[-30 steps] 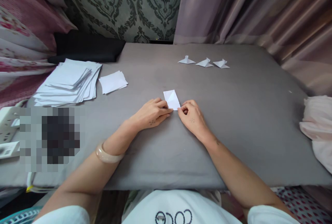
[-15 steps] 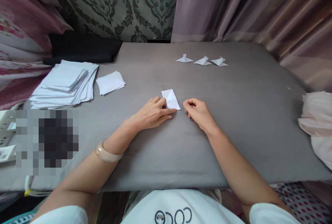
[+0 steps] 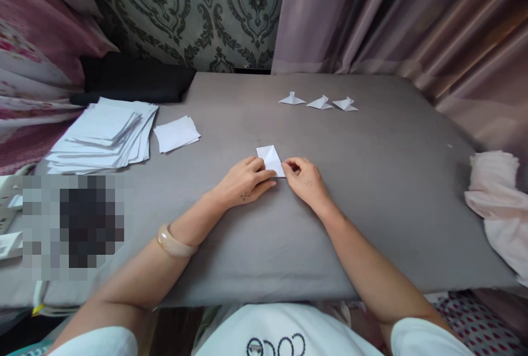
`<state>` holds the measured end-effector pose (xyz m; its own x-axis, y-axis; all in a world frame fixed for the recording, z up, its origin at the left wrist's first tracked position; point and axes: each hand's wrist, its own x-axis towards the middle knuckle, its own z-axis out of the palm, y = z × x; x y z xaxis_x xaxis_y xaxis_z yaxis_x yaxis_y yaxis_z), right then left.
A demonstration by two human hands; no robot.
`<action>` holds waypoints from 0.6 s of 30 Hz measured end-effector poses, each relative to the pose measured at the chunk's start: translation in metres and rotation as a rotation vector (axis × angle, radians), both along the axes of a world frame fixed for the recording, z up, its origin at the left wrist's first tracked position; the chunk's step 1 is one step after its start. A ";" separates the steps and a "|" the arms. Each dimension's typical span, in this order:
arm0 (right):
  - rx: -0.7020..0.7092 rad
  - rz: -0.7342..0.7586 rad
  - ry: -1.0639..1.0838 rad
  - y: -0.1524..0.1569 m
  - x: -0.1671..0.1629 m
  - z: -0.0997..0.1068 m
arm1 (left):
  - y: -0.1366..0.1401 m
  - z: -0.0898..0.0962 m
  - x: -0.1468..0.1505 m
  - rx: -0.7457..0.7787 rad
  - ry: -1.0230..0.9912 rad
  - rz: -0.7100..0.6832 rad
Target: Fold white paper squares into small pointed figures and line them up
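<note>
A small folded sheet of white paper (image 3: 270, 157) with visible creases lies on the grey-covered table. My left hand (image 3: 246, 180) is over its left and near side, the fingers partly curled and pressing it against the cloth; they hide that part of the sheet. At the paper's lower right corner is my right hand (image 3: 306, 182), thumb and index finger pinched together on the edge. Its other fingers are curled in.
Three small folded paper shapes (image 3: 319, 102) stand in a row at the back. To the left are a large stack of white paper (image 3: 99, 136), a smaller pile of cut sheets (image 3: 177, 134) and a folded black cloth (image 3: 136, 76). Pale pink fabric (image 3: 495, 196) lies at the right edge.
My right hand has moved left, from just beside the paper to its lower right corner, and now pinches there. The left hand stays on the sheet. The view has shifted slightly.
</note>
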<state>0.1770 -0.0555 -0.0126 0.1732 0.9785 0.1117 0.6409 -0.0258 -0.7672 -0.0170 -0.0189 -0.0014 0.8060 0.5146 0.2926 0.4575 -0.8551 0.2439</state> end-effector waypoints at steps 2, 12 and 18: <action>0.018 0.018 -0.043 0.001 -0.004 -0.001 | 0.000 -0.003 -0.001 -0.026 -0.068 0.052; 0.296 0.164 -0.302 -0.010 -0.010 0.018 | -0.007 0.006 -0.007 0.264 -0.257 0.351; 0.231 0.260 -0.436 -0.017 -0.006 0.015 | -0.004 0.002 -0.007 0.177 -0.031 0.148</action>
